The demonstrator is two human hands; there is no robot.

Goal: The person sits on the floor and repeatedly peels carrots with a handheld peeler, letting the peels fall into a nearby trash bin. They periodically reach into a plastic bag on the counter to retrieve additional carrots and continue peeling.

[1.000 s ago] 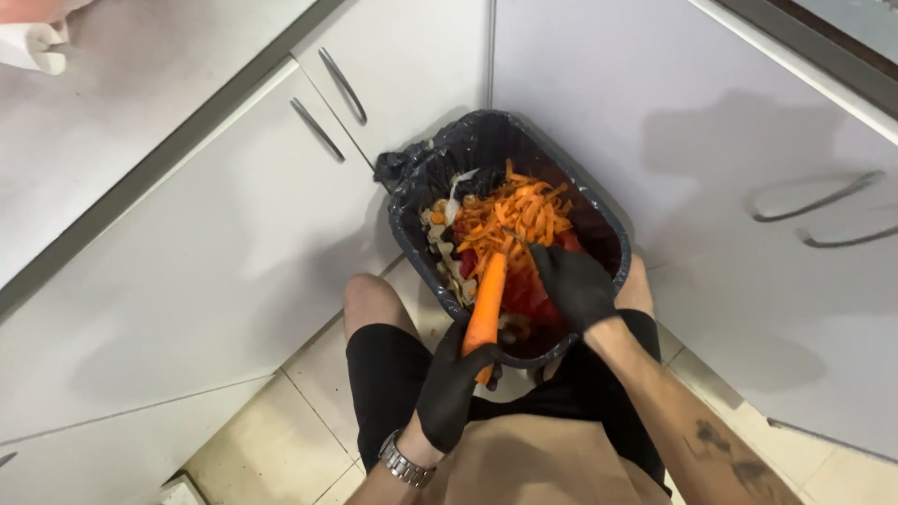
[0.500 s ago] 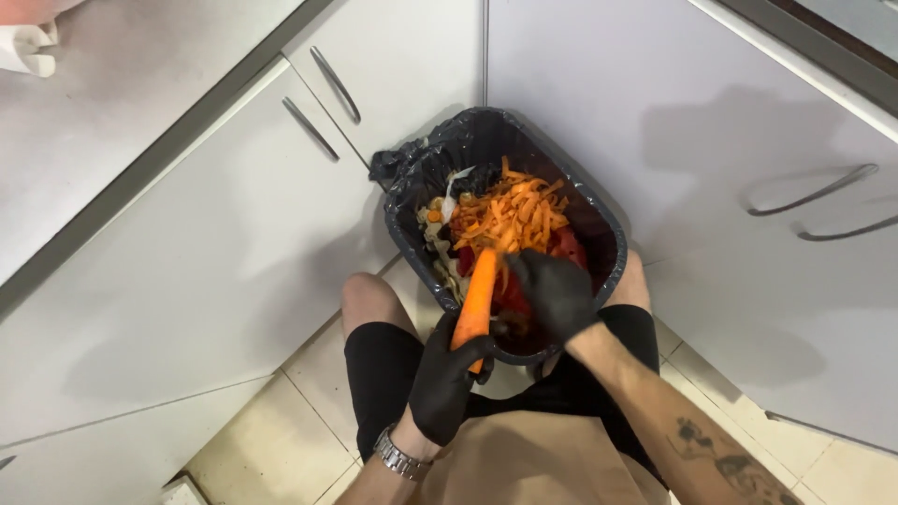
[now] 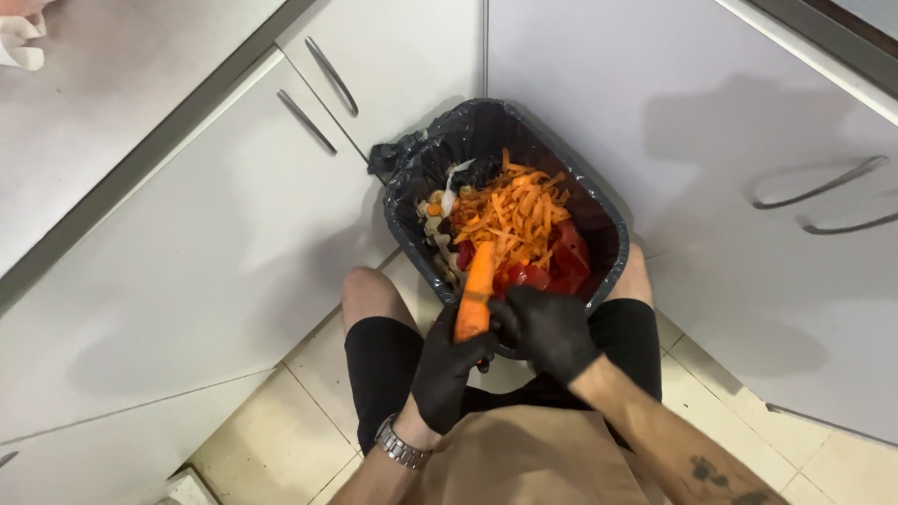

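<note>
Left grip closed round carrot | right grip beside it, hold unclear (both gloved black) | carrot angled over lined bin of orange peelings between knees

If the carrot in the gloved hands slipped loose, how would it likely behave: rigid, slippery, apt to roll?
The carrot juts straight out from the left hand over the bin without sagging, so it is probably stiff. Its surface looks freshly peeled, so it may be slick against the glove. Being round and tapered, it would likely roll in a curve on a flat surface.
</note>
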